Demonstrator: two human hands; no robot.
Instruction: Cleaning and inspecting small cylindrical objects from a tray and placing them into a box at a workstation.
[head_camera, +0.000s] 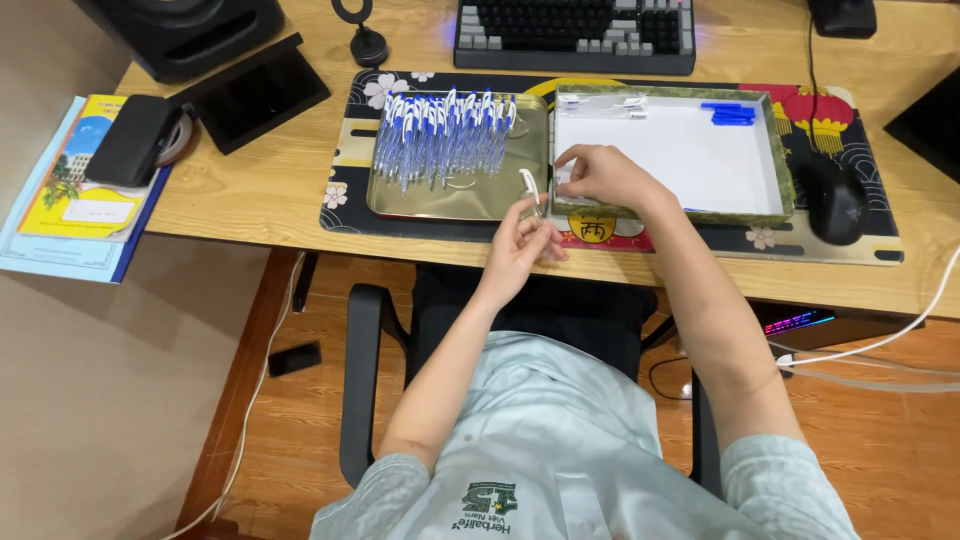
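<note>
White pen part pinched upright in left hand, just in front of gold tray, near bench edge. Left-hand fingers closed around it; right hand curled over near-left corner of white-lined tray, fingertips pressed down on something small, too hidden to identify. Both hands close together, not touching. Blue-and-white pens packed in a row across gold tray; few blue caps at far side of white-lined tray. Best handled, probably, with a light pinch near the middle, piece kept upright, wrist clear of the pen row. Mouse right, keyboard behind.
</note>
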